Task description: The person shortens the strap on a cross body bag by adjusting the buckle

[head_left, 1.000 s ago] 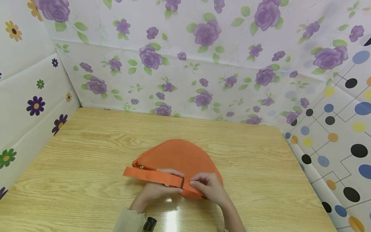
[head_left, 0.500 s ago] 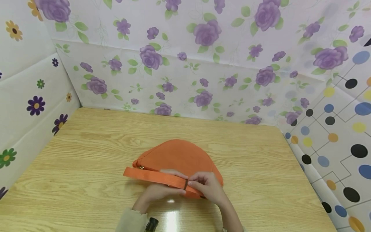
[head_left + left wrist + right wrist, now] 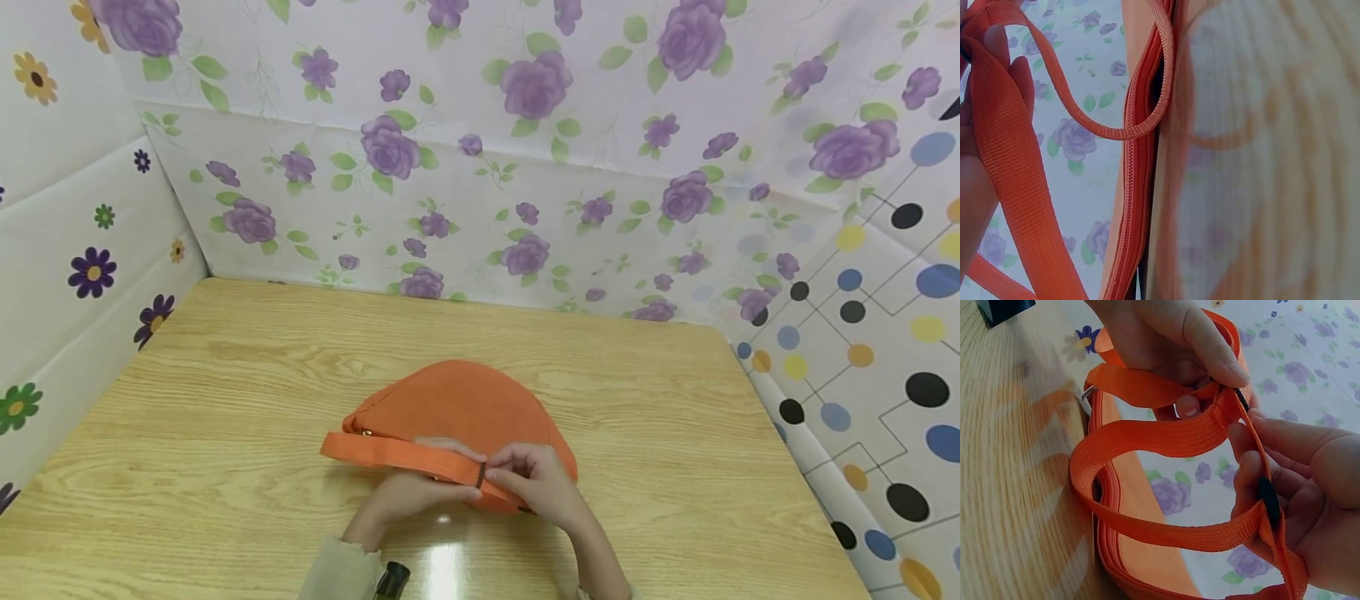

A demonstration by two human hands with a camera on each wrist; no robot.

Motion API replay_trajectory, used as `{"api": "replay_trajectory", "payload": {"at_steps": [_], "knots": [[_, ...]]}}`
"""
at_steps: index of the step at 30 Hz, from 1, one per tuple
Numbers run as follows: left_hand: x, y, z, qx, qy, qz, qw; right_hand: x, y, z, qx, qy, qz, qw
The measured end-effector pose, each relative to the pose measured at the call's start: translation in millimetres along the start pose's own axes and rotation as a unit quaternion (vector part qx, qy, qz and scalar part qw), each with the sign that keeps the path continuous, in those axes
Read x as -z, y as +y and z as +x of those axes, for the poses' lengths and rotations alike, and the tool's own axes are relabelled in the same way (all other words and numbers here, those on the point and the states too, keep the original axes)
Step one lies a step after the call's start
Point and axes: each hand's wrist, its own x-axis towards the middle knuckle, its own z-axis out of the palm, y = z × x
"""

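An orange half-round bag (image 3: 465, 400) lies on the table, its zipper (image 3: 1127, 187) along the near edge. Over that edge runs its orange webbing strap (image 3: 375, 452), which loops in the right wrist view. My left hand (image 3: 412, 493) grips the strap, thumb at a dark strap slider (image 3: 482, 475). Just right of the slider, my right hand (image 3: 546, 487) pinches the strap between thumb and forefinger. A second black slider (image 3: 1268, 500) sits on the webbing against the right hand's fingers. The webbing hides part of the left fingers.
The wood-grain table (image 3: 247, 367) stretches around the bag. Floral sheeting (image 3: 465, 192) stands at the back, with a dotted panel (image 3: 885, 358) on the right and a flowered one (image 3: 82, 233) on the left. A black object (image 3: 392, 581) sits at the left cuff.
My left hand and the slider have shifted slightly right, up to the right fingertips. In the last half second almost nothing moves; the bag stays put.
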Motion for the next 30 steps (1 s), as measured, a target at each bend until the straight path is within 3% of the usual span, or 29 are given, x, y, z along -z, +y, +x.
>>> {"api": "replay_trajectory", "payload": {"at_steps": [14,25,30], "knots": [[2.3,1.2,-3.1,0.035,0.032,-0.02,0.9987,5.9,29.4,-3.7,0.002,-0.013,-0.003,1.0],[4.8,1.3,-4.2,0.059,0.045,-0.001,0.9973,9.6,31.0,-5.6,0.027,-0.023,-0.004,0.999],[4.9,1.0,-3.5,0.05,0.042,0.001,0.9979,9.1,23.5,-4.9,0.023,-0.017,-0.013,1.0]]}}
